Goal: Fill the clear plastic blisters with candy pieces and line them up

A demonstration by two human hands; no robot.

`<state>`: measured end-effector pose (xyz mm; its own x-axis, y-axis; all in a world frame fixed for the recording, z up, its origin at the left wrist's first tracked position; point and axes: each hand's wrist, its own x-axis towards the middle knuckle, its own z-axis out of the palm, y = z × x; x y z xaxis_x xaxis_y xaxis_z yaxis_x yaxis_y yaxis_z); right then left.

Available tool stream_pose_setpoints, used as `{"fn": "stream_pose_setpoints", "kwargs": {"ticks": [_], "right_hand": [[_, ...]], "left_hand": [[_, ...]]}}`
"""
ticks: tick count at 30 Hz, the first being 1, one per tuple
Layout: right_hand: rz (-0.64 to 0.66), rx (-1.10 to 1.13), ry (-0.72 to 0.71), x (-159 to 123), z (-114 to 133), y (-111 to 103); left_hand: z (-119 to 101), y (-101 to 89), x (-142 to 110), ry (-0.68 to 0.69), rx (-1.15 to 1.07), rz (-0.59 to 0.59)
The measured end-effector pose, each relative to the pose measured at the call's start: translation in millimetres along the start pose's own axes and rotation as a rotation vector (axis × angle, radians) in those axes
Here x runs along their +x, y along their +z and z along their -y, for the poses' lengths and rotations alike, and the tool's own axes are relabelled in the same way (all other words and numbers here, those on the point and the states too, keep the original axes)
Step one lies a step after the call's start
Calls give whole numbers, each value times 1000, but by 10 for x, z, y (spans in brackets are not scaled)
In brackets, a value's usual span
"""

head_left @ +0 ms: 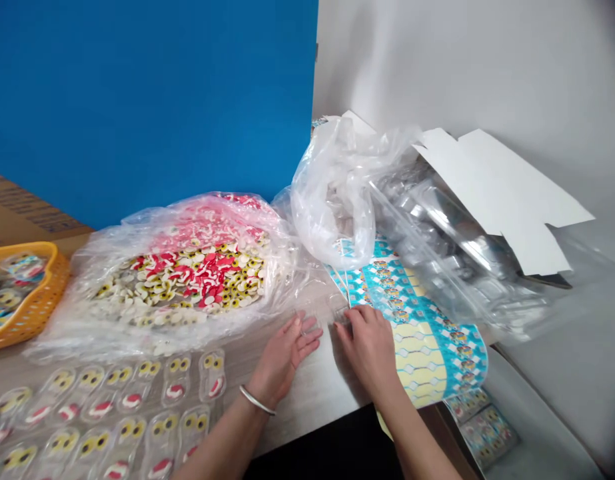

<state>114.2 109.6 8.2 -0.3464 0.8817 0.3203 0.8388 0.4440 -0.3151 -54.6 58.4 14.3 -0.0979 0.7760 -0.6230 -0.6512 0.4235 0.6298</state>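
Observation:
My left hand [286, 352] lies on the table with fingers spread, touching a small clear plastic blister shell [321, 315]. My right hand [368, 347] has its fingers curled and pinched at the same shell's right edge, beside a stack of blue and yellow printed cards [427, 337]. Just behind my left hand sits an open clear bag [187, 267] heaped with red, white and yellow eye-and-mouth pieces. Rows of filled clear blisters [112, 413], each holding eyes and a mouth, lie at the near left.
An orange basket [37, 300] with packed pieces stands at the left edge. A clear bag of empty blister shells [437, 247] lies at the right under white flat cardboard [502, 193]. A blue panel [152, 100] stands behind. More printed cards [487, 433] lie low right.

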Motion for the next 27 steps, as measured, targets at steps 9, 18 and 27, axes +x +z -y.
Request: {"fn": "stream_pose_setpoints", "kwargs": {"ticks": [9, 18, 27], "right_hand": [[-84, 15, -35, -61, 179, 53], [104, 514, -446, -26, 1088, -34], [428, 73, -333, 1083, 1543, 594]], "left_hand": [[-78, -39, -287, 638, 731, -169], [-288, -283, -455, 269, -60, -153], [-743, -1070, -563, 262, -155, -289]]}}
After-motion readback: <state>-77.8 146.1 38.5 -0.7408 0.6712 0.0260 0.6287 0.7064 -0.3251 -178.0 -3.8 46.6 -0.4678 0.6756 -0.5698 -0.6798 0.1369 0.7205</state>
